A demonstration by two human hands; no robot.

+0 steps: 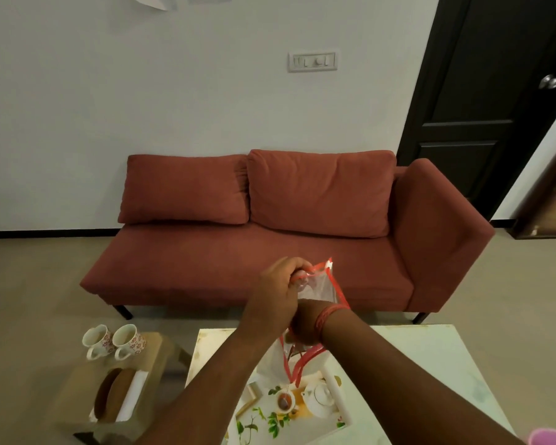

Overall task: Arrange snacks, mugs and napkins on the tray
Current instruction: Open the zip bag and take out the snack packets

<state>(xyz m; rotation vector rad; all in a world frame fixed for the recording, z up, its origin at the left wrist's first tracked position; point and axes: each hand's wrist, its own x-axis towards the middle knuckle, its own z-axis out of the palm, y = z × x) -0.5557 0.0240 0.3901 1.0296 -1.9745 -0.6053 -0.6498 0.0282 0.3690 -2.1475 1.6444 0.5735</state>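
I hold a clear plastic bag with red edging (pixel 325 285) up above the tray. My left hand (pixel 278 285) grips its top edge by the red strip. My right hand (pixel 302 329), with red thread around the wrist, holds the bag lower down; its fingers are partly hidden by my left hand. What the bag holds cannot be made out. The white tray (pixel 330 375), printed with a teapot, cup and leaves, lies on the white table (pixel 430 364) under my arms. Two floral mugs (pixel 113 341) stand on a wooden stool at the left, with white napkins (pixel 132 396) nearer me.
A brown oval object (pixel 109 393) rests beside the napkins on the wooden stool (pixel 154 348). A red sofa (pixel 270 245) stands behind the table against the wall. A dark door (pixel 482 91) is at the right. Something pink (pixel 552 437) shows at the bottom right corner.
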